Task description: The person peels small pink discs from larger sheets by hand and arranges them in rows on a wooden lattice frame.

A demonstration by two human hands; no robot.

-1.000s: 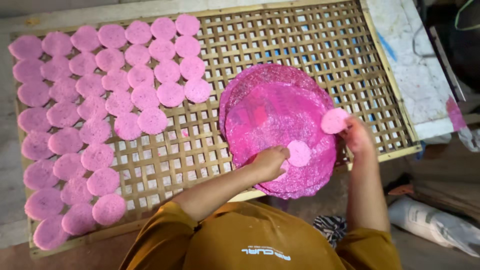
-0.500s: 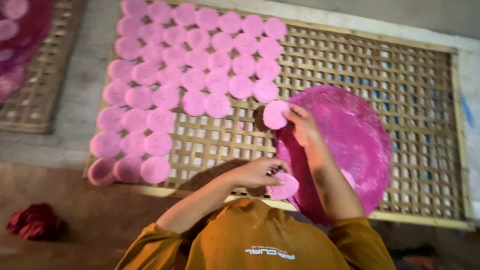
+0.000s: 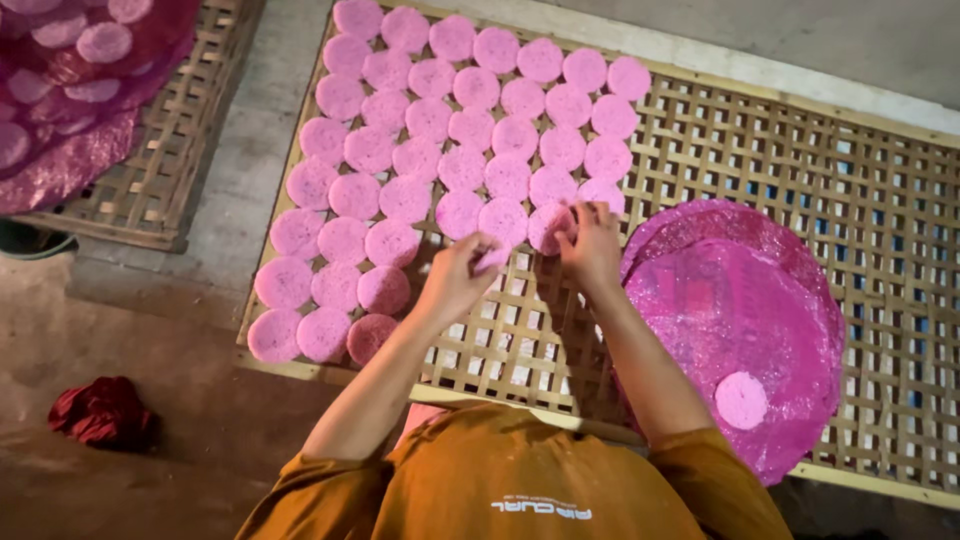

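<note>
I see my left hand [image 3: 455,280] over the woven bamboo lattice rack [image 3: 800,180], its grip pinched shut on a thin round pink disc [image 3: 492,258] held just below the laid-out rows. My right hand [image 3: 590,245] sits just beside it, its fingertips pressed onto another flat round pink disc [image 3: 548,226] at the lower right corner of the rows; that grip is closed on the disc's edge, and the disc lies against the rack. Both discs are near the middle of the rack, touching or nearly touching their neighbours.

To the upper left of my hands, the rows of pink round discs [image 3: 430,120] cover the left part of the rack, packed edge to edge. To my right, a round pink tray covered in shiny pink plastic [image 3: 750,310] rests on the rack, with a single pink disc [image 3: 741,400] on its near side. At the far left a second bamboo rack [image 3: 170,170] carries pink plastic sheeting with more discs [image 3: 70,90]. A crumpled dark red cloth [image 3: 100,410] lies on the brown floor [image 3: 180,440] below it. My orange shirt [image 3: 520,480] fills the bottom edge.
</note>
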